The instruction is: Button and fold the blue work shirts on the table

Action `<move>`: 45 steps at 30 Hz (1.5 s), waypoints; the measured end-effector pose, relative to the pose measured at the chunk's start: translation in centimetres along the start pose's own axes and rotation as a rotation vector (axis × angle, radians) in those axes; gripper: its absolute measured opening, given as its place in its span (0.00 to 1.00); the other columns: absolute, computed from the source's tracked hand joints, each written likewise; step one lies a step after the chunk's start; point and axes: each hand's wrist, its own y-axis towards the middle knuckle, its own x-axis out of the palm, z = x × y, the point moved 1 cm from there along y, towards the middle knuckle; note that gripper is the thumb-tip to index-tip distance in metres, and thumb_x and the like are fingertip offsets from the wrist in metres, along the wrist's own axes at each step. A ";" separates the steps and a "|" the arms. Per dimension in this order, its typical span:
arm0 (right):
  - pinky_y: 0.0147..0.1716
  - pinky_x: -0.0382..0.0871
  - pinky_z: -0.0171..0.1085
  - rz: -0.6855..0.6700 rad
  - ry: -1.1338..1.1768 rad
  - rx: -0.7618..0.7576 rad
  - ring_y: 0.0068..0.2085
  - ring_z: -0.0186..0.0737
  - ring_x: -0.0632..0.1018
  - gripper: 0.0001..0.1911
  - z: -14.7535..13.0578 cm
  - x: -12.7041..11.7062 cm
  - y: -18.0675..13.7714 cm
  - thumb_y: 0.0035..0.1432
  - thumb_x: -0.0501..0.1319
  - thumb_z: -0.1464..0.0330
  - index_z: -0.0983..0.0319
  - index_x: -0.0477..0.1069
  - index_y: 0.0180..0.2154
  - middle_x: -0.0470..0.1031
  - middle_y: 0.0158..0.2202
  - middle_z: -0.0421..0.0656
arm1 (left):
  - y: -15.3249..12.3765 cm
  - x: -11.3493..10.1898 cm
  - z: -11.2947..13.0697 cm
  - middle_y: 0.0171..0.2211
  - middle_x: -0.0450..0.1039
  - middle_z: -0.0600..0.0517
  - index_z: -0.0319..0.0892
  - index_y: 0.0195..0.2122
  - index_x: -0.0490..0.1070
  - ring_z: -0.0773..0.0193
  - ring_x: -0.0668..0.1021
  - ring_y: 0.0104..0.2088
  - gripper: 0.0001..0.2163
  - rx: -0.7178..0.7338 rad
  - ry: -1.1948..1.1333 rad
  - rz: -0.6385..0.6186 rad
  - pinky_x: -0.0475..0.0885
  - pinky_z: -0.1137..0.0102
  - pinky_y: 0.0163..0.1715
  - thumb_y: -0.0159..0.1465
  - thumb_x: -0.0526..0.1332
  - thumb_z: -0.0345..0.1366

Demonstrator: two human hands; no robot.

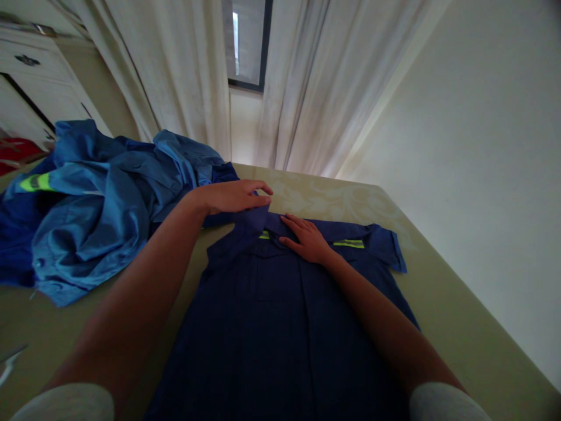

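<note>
A navy work shirt with a short sleeve and yellow-green reflective strips lies spread on the bed or table surface, its top edge folded over. At its upper left, my left hand has its fingers curled at a raised corner of the navy cloth and appears to pinch it; some fingertips are hidden. My right hand rests flat on the shirt's upper middle, fingers stretched out, between the two visible reflective strips. The right sleeve lies out to the side.
A heap of blue work clothes with a reflective patch lies left of the shirt. White-handled scissors or a similar tool show at the left edge. Beyond are curtains, a pale cabinet and a white wall on the right.
</note>
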 end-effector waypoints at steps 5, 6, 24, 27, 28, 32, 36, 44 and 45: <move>0.70 0.57 0.56 0.005 -0.011 0.001 0.72 0.55 0.65 0.38 -0.1 -0.1 0.0 0.72 0.53 0.45 0.57 0.57 0.74 0.60 0.74 0.50 | 0.0 0.7 0.2 0.61 0.75 0.41 0.46 0.69 0.60 0.57 0.83 0.49 0.26 0.059 -0.359 -0.173 0.76 0.66 0.46 0.73 0.52 0.50; 0.70 0.57 0.56 0.002 -0.017 -0.001 0.72 0.55 0.65 0.38 -0.1 -0.1 0.0 0.72 0.53 0.45 0.57 0.57 0.74 0.60 0.74 0.51 | 0.0 0.8 0.1 0.62 0.75 0.41 0.46 0.69 0.59 0.56 0.83 0.49 0.26 0.085 -0.367 -0.191 0.76 0.65 0.47 0.72 0.52 0.48; 0.56 0.68 0.48 0.199 0.141 -0.125 0.50 0.48 0.76 0.18 -0.9 -1.2 -0.3 0.75 0.54 0.54 0.59 0.76 0.44 0.78 0.46 0.48 | 4.2 2.7 -7.2 0.47 0.80 0.44 0.43 0.43 0.79 0.51 0.79 0.47 0.10 -0.078 0.533 0.145 0.71 0.62 0.48 0.66 0.61 0.41; 0.50 0.68 0.45 0.216 0.135 -0.113 0.43 0.46 0.75 0.15 -1.1 -1.1 0.0 0.70 0.63 0.55 0.59 0.74 0.37 0.76 0.39 0.46 | 4.2 2.8 -7.0 0.47 0.81 0.43 0.43 0.47 0.78 0.51 0.79 0.47 0.12 -0.107 0.453 0.174 0.71 0.62 0.46 0.67 0.60 0.42; 0.49 0.68 0.44 0.218 0.147 -0.100 0.42 0.45 0.75 0.14 -1.1 -0.9 0.1 0.69 0.64 0.56 0.59 0.74 0.35 0.76 0.38 0.45 | 4.2 2.8 -6.9 0.48 0.81 0.44 0.44 0.48 0.77 0.51 0.80 0.47 0.12 -0.112 0.425 0.163 0.71 0.62 0.45 0.68 0.60 0.41; 0.44 0.67 0.41 0.220 0.229 -0.041 0.38 0.42 0.74 0.16 -1.3 -0.4 0.5 0.71 0.63 0.57 0.60 0.74 0.32 0.74 0.35 0.43 | 4.3 2.9 -7.0 0.49 0.81 0.43 0.43 0.46 0.78 0.50 0.80 0.48 0.12 -0.167 0.409 0.112 0.72 0.62 0.45 0.66 0.59 0.39; 0.43 0.66 0.41 0.171 0.284 -0.050 0.39 0.41 0.74 0.19 -2.1 -0.6 0.5 0.70 0.64 0.53 0.60 0.76 0.33 0.75 0.36 0.43 | 4.5 2.6 -7.7 0.48 0.81 0.42 0.43 0.45 0.79 0.50 0.80 0.48 0.14 -0.155 0.402 0.101 0.72 0.62 0.46 0.67 0.58 0.43; 0.40 0.65 0.37 0.168 0.400 -0.021 0.37 0.38 0.74 0.12 -2.0 0.0 0.7 0.69 0.63 0.62 0.60 0.73 0.32 0.72 0.35 0.41 | 4.6 2.1 -9.7 0.40 0.81 0.44 0.42 0.39 0.79 0.53 0.79 0.40 0.20 -0.130 0.333 0.044 0.71 0.64 0.43 0.68 0.54 0.51; 0.40 0.65 0.37 0.183 0.414 0.012 0.36 0.38 0.73 0.12 -1.8 0.1 0.8 0.70 0.62 0.63 0.60 0.73 0.32 0.72 0.34 0.40 | 4.5 2.0 -10.0 0.39 0.80 0.44 0.42 0.39 0.79 0.54 0.79 0.39 0.20 -0.124 0.288 0.054 0.71 0.64 0.42 0.67 0.54 0.51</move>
